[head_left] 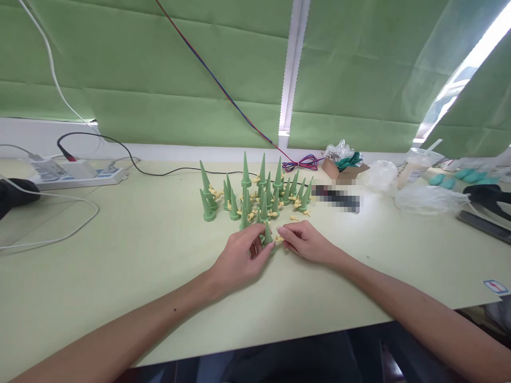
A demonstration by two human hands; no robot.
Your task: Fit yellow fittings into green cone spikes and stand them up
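My left hand [243, 250] is closed round the base of a small green cone [268, 234] standing at the front of the group. Just right of it, my right hand [305, 240] pinches a small yellow plastic piece [279, 239] against or very near the cone's side; whether they touch I cannot tell. Behind both hands stand several more green cones [246, 170] on round bases. Small yellow pieces [294, 218] lie among them, and some seem to be attached to cones. The fingertips partly hide the held piece.
At the left are a power strip [80, 178] and a white cable [93, 213]. A cardboard box [343, 171], a plastic cup [417, 162], clear bags [429, 199] and teal pieces [447, 181] stand at the right. A thin black cable [171, 171] runs behind the cones.
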